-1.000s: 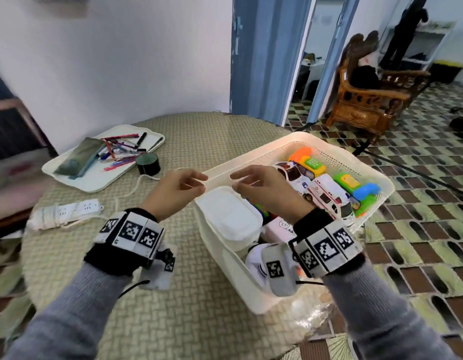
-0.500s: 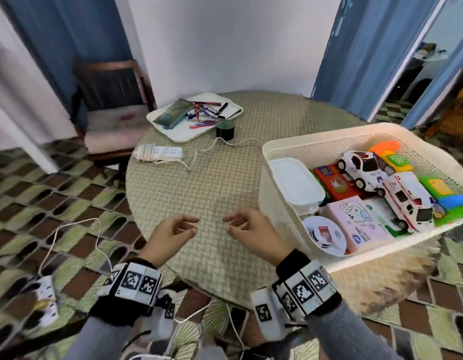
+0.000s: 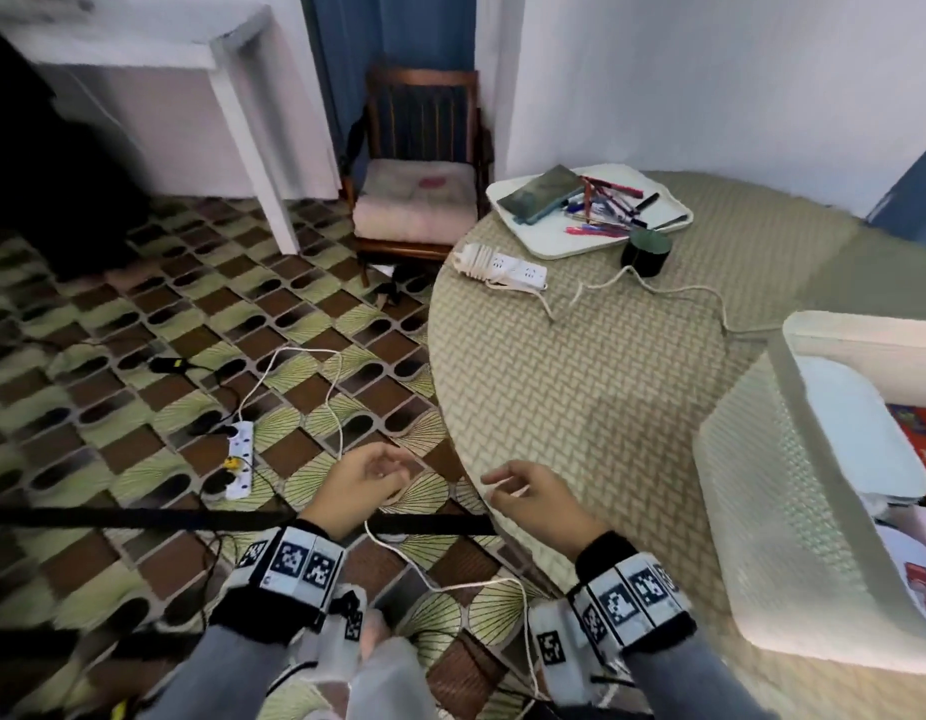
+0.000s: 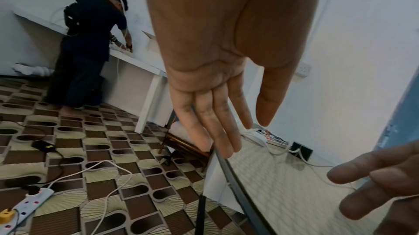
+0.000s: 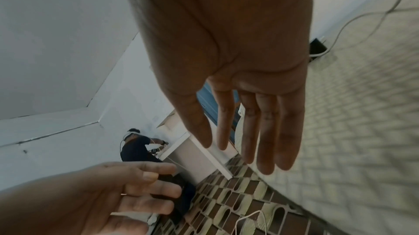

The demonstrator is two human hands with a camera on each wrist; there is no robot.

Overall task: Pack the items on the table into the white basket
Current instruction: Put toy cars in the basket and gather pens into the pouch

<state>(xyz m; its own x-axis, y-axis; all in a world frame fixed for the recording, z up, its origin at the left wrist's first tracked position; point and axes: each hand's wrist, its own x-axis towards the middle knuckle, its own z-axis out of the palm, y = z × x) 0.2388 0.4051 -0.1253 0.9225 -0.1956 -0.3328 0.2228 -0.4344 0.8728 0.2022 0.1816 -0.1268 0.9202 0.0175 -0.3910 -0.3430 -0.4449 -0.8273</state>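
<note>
The white basket (image 3: pixel 793 511) stands at the right of the round table (image 3: pixel 580 387), cut off by the frame. A white lidded box (image 3: pixel 855 423) and part of a red box (image 3: pixel 918 433) show inside it. My left hand (image 3: pixel 385 467) hovers off the table's near-left edge, over the floor, fingers relaxed and holding nothing. My right hand (image 3: pixel 502 491) hovers at the table's near edge, also relaxed and holding nothing, well left of the basket. The left wrist view shows the left hand (image 4: pixel 226 122) with straight fingers; the right wrist view shows the right hand (image 5: pixel 249 140) likewise.
At the table's far side lie a white tray (image 3: pixel 544 241) with pens and a dark case, a black cylinder (image 3: pixel 645 252), and a white power strip (image 3: pixel 502 265) with a cord. A wooden chair (image 3: pixel 419 200) stands beyond. Cables and another power strip (image 3: pixel 240 459) lie on the floor. A person (image 4: pixel 86 51) stands at a white desk.
Both hands have drawn back from the basket's rim to the table's near-left edge, holding nothing. The head view has swung left, so the basket now sits at the right border.
</note>
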